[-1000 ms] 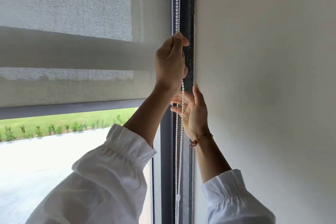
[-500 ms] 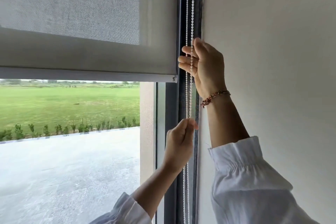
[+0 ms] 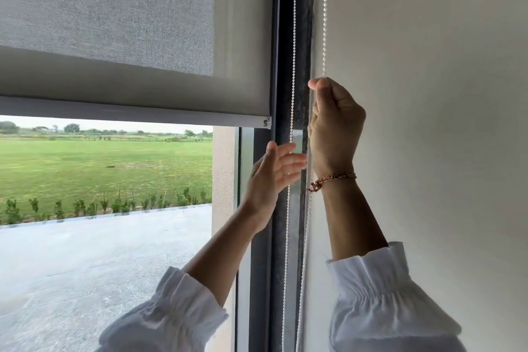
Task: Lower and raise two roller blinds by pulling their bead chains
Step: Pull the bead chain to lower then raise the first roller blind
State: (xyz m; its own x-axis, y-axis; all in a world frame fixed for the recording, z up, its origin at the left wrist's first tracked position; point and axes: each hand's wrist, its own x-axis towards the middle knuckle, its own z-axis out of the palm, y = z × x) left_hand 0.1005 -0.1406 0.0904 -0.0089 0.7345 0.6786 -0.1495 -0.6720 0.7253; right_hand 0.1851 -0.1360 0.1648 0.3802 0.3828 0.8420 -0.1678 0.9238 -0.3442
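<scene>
A grey roller blind (image 3: 114, 23) covers the upper part of the window, and its bottom bar (image 3: 137, 113) hangs about level with my right hand. White bead chain (image 3: 293, 37) runs down in two strands along the dark window frame (image 3: 281, 37) beside the wall. My right hand (image 3: 334, 126), with a beaded bracelet at the wrist, is closed in a fist on the right strand near the wall. My left hand (image 3: 274, 174) sits lower and to the left, fingers spread, next to the left strand without gripping it.
A plain white wall (image 3: 428, 94) fills the right side, close to my right hand. Through the glass lie a paved terrace (image 3: 100, 251), a low hedge and a green lawn (image 3: 100, 163). White gathered sleeves cover both forearms.
The blind's bottom bar rose sharply between the earliest frame and half a second ago. Since then my right hand has pulled its strand down and my left hand has let go and opened.
</scene>
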